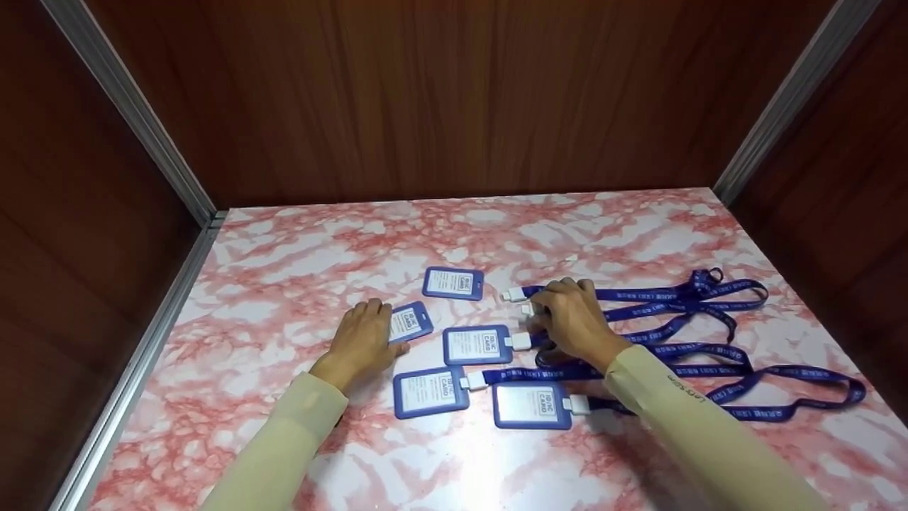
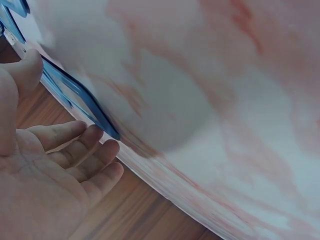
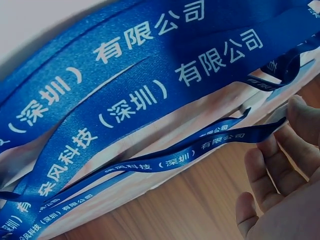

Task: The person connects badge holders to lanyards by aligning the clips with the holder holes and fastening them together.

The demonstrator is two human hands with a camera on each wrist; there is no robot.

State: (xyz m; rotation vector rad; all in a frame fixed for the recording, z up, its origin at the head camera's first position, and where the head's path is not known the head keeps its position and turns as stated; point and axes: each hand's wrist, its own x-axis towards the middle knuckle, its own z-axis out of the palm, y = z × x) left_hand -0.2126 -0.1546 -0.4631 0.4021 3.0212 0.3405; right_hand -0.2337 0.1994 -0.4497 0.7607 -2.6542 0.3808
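My left hand [image 1: 358, 337] is over a blue ID card holder [image 1: 408, 323], its thumb at the near edge and its fingers at the far edge. This holder has no lanyard on it. In the left wrist view the fingertips [image 2: 95, 131] meet the holder's [image 2: 87, 102] rim; part of it is hidden. My right hand [image 1: 578, 319] pinches a blue lanyard [image 3: 200, 146] between thumb and index finger, close to its white clip [image 1: 528, 309]. Another loose holder [image 1: 454, 283] lies farther back, with a lanyard's clip [image 1: 512, 294] pointing at it.
Three holders with clips attached lie nearer me: one in the middle [image 1: 477, 345], one at front left [image 1: 430, 392] and one at front right [image 1: 532, 405]. Their lanyards [image 1: 787, 411] spread to the right. Wooden panels [image 1: 454, 99] enclose the red-and-white marbled table [image 1: 284, 248].
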